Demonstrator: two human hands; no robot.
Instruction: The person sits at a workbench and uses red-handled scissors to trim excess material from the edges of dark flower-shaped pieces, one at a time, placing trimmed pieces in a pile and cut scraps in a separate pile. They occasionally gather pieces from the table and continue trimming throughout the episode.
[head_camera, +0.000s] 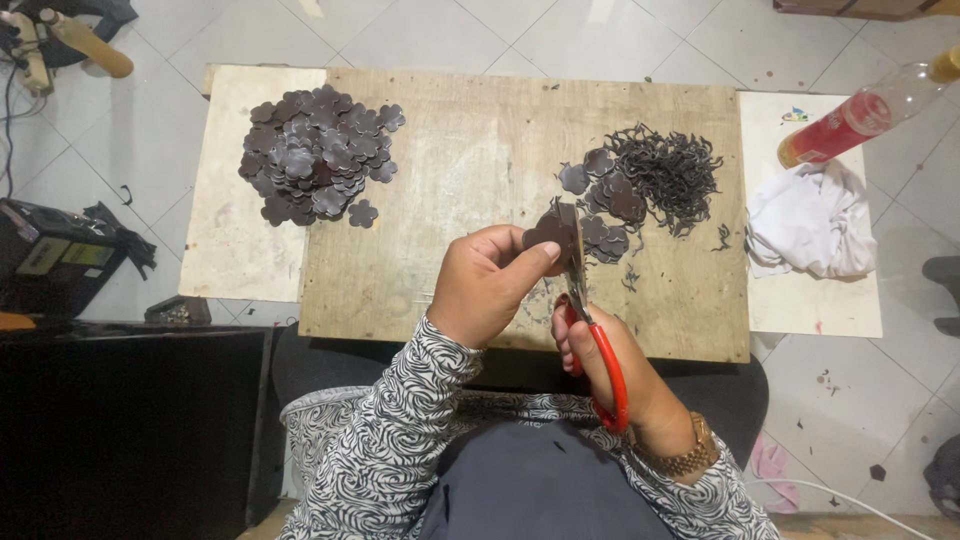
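Note:
My left hand (487, 283) pinches a dark brown flower-shaped piece (551, 231) above the wooden board (470, 170). My right hand (620, 370) grips red-handled scissors (592, 335), and their blades reach up against the right edge of that piece. Just beyond lie a few more brown flower pieces (607, 205) beside a heap of thin dark trimmings (668, 170). A big pile of the same flower shapes (315, 150) sits at the board's far left.
A crumpled white cloth (810, 220) and a plastic bottle of red liquid (860, 115) lie on a white sheet to the right. A black case (50, 260) stands on the tiled floor at left. A white cable (860, 497) runs bottom right.

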